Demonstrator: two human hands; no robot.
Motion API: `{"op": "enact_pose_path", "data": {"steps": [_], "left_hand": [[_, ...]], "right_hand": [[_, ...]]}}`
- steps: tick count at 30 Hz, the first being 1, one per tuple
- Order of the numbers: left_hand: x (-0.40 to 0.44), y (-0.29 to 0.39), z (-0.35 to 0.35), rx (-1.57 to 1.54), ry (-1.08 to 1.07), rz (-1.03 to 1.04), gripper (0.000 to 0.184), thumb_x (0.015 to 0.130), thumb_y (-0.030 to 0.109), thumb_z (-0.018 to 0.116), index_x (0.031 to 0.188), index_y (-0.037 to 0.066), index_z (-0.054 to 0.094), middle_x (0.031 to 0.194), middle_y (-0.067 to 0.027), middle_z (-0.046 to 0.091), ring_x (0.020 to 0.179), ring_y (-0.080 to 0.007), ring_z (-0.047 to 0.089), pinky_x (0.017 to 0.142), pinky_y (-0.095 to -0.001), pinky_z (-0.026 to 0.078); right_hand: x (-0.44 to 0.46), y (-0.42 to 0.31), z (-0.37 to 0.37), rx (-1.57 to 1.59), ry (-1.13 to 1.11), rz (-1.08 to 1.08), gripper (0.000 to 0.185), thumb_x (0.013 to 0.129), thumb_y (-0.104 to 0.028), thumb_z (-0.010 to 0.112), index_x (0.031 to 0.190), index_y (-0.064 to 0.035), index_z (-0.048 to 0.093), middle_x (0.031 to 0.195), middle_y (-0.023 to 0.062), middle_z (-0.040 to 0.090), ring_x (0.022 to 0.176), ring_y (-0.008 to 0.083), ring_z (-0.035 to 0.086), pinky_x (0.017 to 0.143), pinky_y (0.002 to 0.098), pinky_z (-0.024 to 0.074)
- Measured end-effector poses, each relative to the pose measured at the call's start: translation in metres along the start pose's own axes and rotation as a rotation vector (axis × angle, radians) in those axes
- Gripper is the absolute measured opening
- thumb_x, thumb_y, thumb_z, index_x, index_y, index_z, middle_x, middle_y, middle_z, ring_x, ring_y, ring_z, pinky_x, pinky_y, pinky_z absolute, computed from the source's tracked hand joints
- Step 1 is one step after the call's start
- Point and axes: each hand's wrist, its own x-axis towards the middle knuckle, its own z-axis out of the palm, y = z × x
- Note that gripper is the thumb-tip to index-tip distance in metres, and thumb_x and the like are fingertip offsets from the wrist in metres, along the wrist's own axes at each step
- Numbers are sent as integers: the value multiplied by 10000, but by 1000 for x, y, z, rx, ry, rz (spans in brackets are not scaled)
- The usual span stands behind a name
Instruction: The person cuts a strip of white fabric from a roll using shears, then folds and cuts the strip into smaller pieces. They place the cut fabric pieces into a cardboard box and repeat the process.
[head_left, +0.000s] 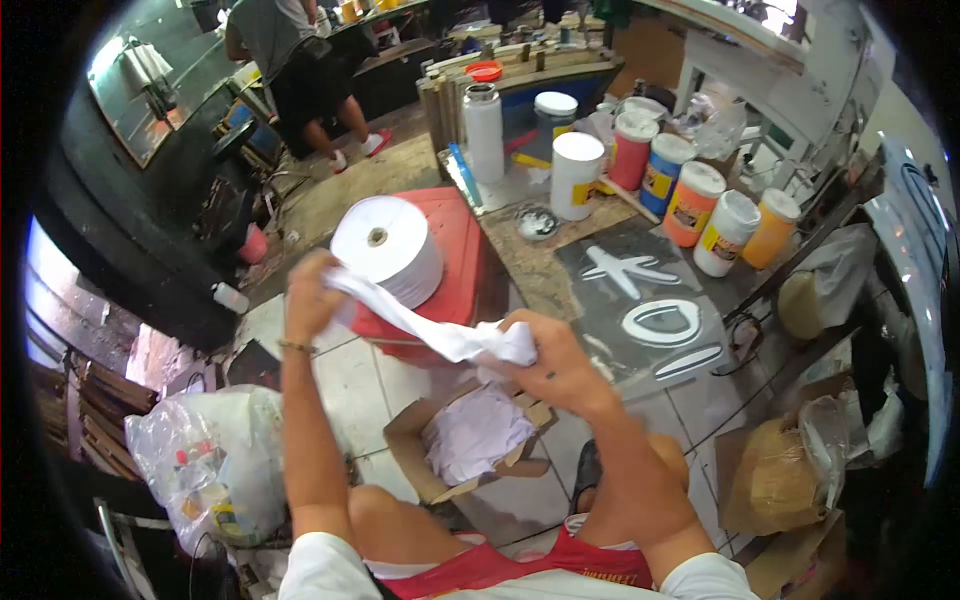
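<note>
A length of white cloth [425, 328] is stretched between my two hands. My left hand [313, 290], raised on the left, is closed on one end. At the other end my right hand [545, 355] grips the bunched part. Behind the cloth a large white roll [388, 245] with a hollow core stands on a red box [465, 250]. Beneath my hands, on the tiled floor, an open cardboard box [415, 428] holds crumpled white cloth [480, 430].
Paint containers [695, 200] line the right bench. A dark sheet with white shapes [655, 300] lies before them. A filled plastic bag [210, 460] sits at left, a carton [770, 470] at right. A person [290, 60] stands at the back left.
</note>
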Motion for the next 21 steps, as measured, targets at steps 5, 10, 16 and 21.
{"op": "enact_pose_path", "data": {"steps": [5,10,16,21], "left_hand": [[82,-39,31,102,476,89,216,712,-26,587,924,-3,620,968,-169,643,932,-361,609,845,-422,482],[54,-67,93,378,-429,45,426,730,38,634,1156,38,624,1296,-234,578,1202,-400,558,1018,-450,443],[-11,54,53,-164,-182,148,678,647,29,732,1302,77,563,1347,-208,513,1171,-365,562,1001,-407,476],[-47,103,70,-714,-721,117,938,648,92,873,1461,94,405,1339,-168,541,1199,-260,561,977,-344,473]], "right_hand": [[2,11,28,35,149,-176,366,821,-211,809,1057,-39,586,816,94,627,742,138,564,646,335,484],[3,19,35,-55,141,-210,371,733,-46,736,1072,-6,589,1034,203,629,952,415,625,819,435,504],[3,22,36,-148,113,-246,339,773,-46,691,1091,-14,581,1022,186,618,959,394,612,831,427,487],[1,18,44,-158,-9,-198,420,731,-7,678,1134,-6,560,1079,212,611,1021,421,597,875,447,481]]}}
